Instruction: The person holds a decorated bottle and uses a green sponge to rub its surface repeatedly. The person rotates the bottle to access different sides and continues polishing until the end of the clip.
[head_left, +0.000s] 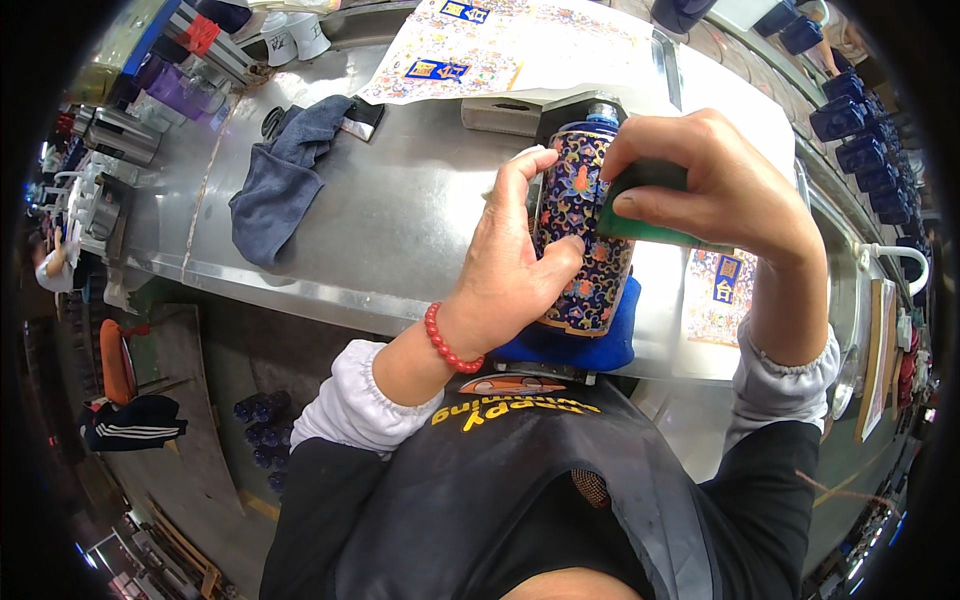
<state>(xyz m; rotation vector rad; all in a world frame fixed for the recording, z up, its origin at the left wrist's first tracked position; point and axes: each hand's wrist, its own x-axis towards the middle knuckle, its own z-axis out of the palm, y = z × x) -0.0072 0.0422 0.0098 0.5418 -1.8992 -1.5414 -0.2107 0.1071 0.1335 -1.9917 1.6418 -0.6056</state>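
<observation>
A dark blue bottle (574, 205) with a colourful floral pattern lies in front of me, its narrow neck pointing away. Its near end is by a blue cloth pad (620, 330). My left hand (505, 255) grips the bottle's left side, thumb across the front and fingers along the edge. In my right hand (725, 185) is a flat green scraper (648, 182), pinched between thumb and fingers. The scraper's edge lies against the right side of the bottle. Part of the bottle's right side is hidden behind the scraper and fingers.
Large patterned decal sheets (560, 55) cover the far part of the metal table (400, 210). A smaller decal piece (708, 310) lies at the right. A grey-blue towel (285, 180) rests at the left. Several blue bottles (865, 155) stand at the far right, beside a white curved pipe (905, 255).
</observation>
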